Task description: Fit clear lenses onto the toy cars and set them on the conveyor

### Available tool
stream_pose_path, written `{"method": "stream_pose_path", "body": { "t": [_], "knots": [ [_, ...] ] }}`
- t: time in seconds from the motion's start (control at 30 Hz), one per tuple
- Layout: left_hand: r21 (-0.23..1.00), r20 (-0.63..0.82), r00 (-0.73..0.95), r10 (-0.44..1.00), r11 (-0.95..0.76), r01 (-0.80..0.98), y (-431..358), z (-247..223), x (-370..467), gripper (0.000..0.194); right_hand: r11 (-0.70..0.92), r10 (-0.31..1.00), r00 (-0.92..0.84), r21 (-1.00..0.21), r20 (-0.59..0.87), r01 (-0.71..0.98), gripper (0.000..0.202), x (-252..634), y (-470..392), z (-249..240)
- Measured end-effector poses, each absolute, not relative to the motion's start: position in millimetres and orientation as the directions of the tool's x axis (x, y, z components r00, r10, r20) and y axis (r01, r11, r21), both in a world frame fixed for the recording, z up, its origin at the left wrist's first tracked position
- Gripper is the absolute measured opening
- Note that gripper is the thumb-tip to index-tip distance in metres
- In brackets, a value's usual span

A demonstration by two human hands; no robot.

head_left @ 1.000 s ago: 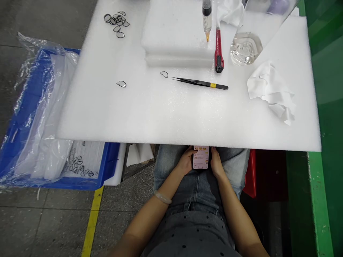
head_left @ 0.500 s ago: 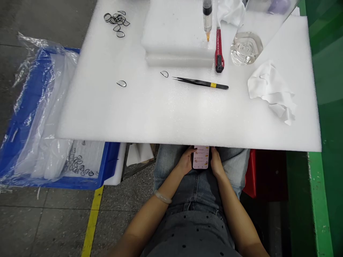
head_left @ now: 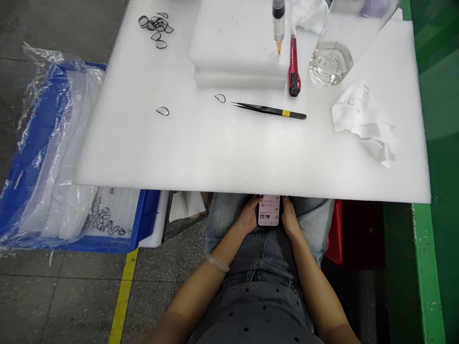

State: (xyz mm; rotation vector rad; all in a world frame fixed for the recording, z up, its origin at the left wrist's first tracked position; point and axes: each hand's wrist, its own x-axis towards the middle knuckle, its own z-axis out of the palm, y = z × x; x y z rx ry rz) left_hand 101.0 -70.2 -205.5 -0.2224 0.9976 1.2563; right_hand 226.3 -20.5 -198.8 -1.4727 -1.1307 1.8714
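Observation:
Below the table's front edge, over my lap, a smartphone (head_left: 268,210) with a lit screen is held between my two hands. My left hand (head_left: 248,215) is closed around its left side, and my right hand (head_left: 289,217) grips its right side. The foam sheet hides the phone's top end and some fingertips. On the white foam sheet (head_left: 201,157) lie black tweezers (head_left: 272,110) with a yellow band. Left of their tips is a small D-shaped black-rimmed piece (head_left: 220,98), and a similar piece (head_left: 162,111) lies farther left.
A pile of D-shaped pieces (head_left: 158,24) lies at the back left. A syringe (head_left: 278,24), red utility knife (head_left: 294,67), clear container with liquid (head_left: 332,62) and crumpled white cloth (head_left: 362,117) are toward the right. A blue tray (head_left: 145,224) with plastic film stands at left.
The content on the phone's screen has scrolled. Both hands keep their hold on the phone, and the things on the foam sheet have stayed put.

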Motion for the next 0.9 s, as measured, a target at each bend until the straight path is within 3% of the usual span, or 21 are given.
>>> {"method": "stream_pose_path", "body": {
  "t": [0.9],
  "knots": [
    [0.361,-0.750,-0.033,0.660,0.367,-0.857,-70.4,-206.0,100.3,0.039,-0.515,0.804,-0.274,-0.848,-0.528,0.123,0.052,226.5,-20.2,-203.3]
  ]
}}
